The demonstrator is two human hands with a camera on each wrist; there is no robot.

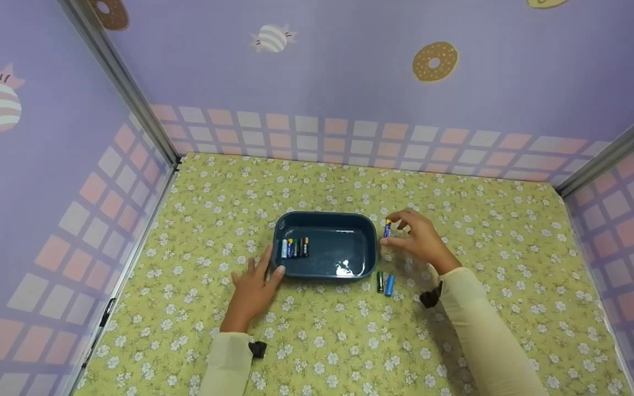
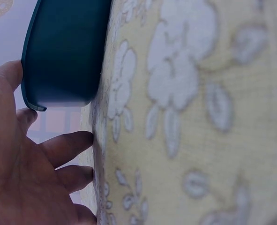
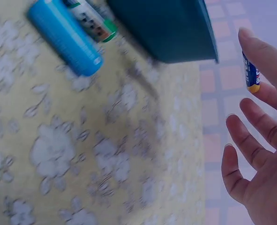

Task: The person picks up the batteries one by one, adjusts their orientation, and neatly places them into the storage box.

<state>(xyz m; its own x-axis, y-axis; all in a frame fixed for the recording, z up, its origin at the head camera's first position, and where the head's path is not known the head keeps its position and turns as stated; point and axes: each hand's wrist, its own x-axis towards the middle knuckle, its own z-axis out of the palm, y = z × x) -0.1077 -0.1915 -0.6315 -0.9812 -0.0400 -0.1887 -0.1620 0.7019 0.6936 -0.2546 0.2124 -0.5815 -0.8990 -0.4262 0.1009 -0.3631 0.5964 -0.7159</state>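
Note:
A dark teal rectangular tub [image 1: 322, 275] stands on the cloth. Lined up along its left inner end are several small batteries [image 1: 295, 248]. My left hand [image 1: 253, 289] rests at the tub's near left corner, thumb at the rim and fingers spread; the left wrist view has the other fingertips [image 2: 84, 138] down on the cloth. Just right of the tub, my right hand [image 1: 419, 239] pinches a blue and yellow battery [image 3: 251, 75] between thumb and finger, raised above the cloth. Beside the tub's near right corner lie a green battery [image 1: 380, 281] and a light blue battery [image 1: 389, 286], side by side.
Yellow flowered cloth [image 1: 328, 341] covers the work surface. Purple walls [image 1: 350, 71] with checks, donuts and candies rise at the back and on both sides, joined by grey metal corner strips [image 1: 124, 82]. A dark object [image 1: 105, 313] lies along the left edge.

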